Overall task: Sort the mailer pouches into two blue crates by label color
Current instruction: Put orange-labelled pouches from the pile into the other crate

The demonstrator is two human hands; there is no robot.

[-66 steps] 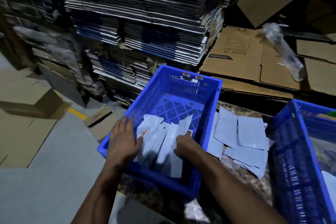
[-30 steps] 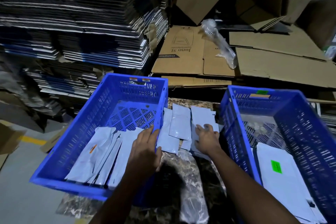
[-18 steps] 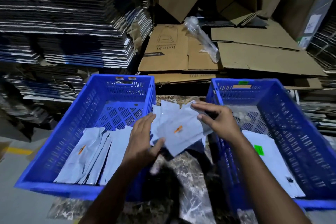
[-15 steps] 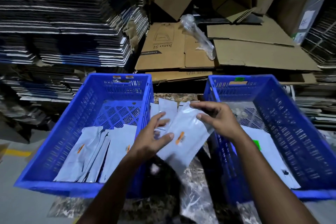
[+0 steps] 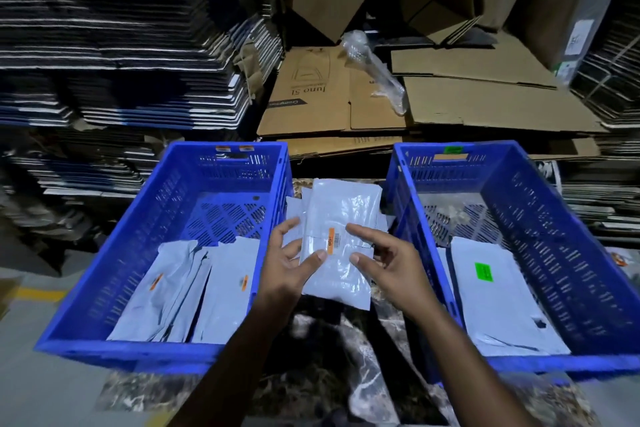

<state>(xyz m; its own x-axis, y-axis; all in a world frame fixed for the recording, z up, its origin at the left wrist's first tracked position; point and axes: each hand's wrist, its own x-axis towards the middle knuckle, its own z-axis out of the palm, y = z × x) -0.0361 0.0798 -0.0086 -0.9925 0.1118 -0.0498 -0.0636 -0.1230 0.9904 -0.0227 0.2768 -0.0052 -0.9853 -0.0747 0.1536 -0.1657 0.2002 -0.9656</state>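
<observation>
Mailer pouch [image 5: 337,267]: orange label [image 5: 330,241], held between left blue crate [image 5: 145,253] and right blue crate [image 5: 554,253].
Handling: likely light, limp, slick; take an edge.
Left hand [image 5: 287,263]: pinches its left edge.
Right hand [image 5: 391,260]: fingers spread, thumb touching it.

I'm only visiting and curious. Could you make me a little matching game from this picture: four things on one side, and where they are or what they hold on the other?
Things:
1. held pouch
2. left crate
3. right crate
4. plastic wrap

Descriptions:
A. contains a green-labelled pouch
B. lies on flattened cardboard behind the crates
C. orange label, pinched by the left hand
D. contains orange-labelled pouches

Pairs: 1-C, 2-D, 3-A, 4-B
</observation>
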